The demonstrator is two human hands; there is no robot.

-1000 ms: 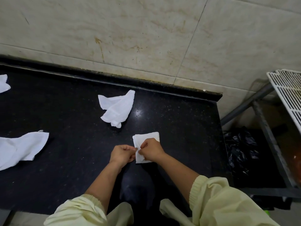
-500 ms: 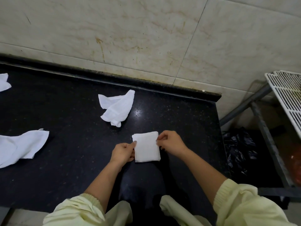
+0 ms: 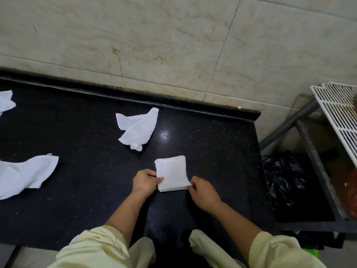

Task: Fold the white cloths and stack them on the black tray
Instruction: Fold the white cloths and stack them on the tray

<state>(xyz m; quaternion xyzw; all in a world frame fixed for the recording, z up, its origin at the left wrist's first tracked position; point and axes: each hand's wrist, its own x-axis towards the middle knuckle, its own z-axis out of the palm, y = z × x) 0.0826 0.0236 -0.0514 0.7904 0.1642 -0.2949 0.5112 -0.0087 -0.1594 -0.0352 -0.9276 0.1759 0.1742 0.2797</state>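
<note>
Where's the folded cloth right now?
Head view, mid-frame: the folded cloth lies on the black counter, gripped by the left hand and right hand, nearer than the crumpled cloth.

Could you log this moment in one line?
left hand and right hand pinch folded cloth on counter | three crumpled cloths | tray unseen

A folded white cloth square [image 3: 172, 174] is held flat on the black speckled stone bench [image 3: 87, 190].
Its near left edge is pinched by the left hand [image 3: 144, 180], its near right corner by the right hand [image 3: 202, 192]; a crumpled white cloth [image 3: 138, 128] is seen farther back.
</note>
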